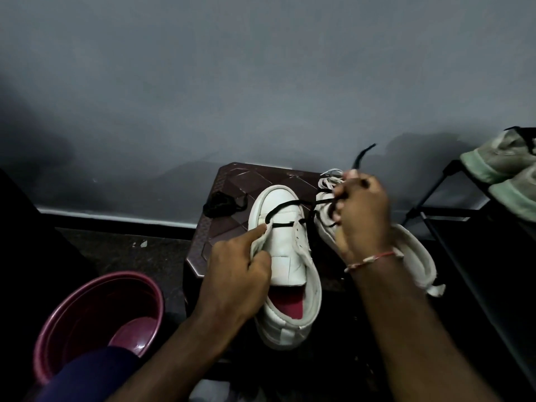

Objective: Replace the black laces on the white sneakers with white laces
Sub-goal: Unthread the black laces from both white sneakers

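A white sneaker (285,250) with a red insole lies on a dark brown stool (229,192), toe pointing away. My left hand (240,271) grips its left upper edge, index finger stretched toward the eyelets. A black lace (290,205) still runs through the front eyelets and stretches right to my right hand (362,213), which pinches it; the lace's free end sticks up behind that hand. A second white sneaker (417,256) lies to the right, partly hidden by my right hand. White laces (329,178) lie just beyond it. A loose black lace (220,205) is bunched at the stool's left.
A maroon plastic basin (95,320) sits on the floor at the lower left. A black metal rack (435,204) with pale green cloth (504,169) on it stands at the right. A grey wall rises directly behind the stool.
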Demonstrator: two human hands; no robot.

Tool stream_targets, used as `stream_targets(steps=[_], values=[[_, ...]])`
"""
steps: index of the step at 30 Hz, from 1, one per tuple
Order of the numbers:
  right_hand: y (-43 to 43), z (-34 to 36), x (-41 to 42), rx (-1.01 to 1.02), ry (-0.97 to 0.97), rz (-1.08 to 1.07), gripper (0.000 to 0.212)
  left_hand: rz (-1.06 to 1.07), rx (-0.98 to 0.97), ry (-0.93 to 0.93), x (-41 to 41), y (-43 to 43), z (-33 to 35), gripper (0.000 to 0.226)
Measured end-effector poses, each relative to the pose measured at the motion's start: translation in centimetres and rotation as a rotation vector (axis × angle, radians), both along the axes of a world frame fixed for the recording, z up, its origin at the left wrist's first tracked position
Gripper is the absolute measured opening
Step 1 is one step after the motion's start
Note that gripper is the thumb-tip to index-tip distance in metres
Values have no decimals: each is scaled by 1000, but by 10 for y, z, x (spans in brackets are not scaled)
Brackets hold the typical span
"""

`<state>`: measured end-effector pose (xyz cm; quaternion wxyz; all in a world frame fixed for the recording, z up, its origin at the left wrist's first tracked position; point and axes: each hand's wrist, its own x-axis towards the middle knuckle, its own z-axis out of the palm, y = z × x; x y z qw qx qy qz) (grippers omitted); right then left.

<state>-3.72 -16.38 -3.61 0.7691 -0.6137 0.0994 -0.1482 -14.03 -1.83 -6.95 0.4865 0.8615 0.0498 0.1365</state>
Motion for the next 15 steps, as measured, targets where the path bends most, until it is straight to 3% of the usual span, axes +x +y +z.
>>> stream_targets(steps=[3, 6, 10, 13, 15], values=[[-18, 24, -2, 131, -42, 56, 19, 22, -5, 8, 0, 4, 4, 55], [-12, 30, -24, -10, -23, 247, 16, 35, -7, 62, 4, 13, 8, 49], [-10, 34, -38, -237, -85, 366, 13, 25, 188, 144, 6, 16, 17, 49], [-18, 38, -41, -263, -120, 327, 9, 34, 247, -17, 5, 13, 31, 46], [-21, 39, -43, -244, -119, 355, 7, -27, 97, -139, 11, 7, 43, 40]])
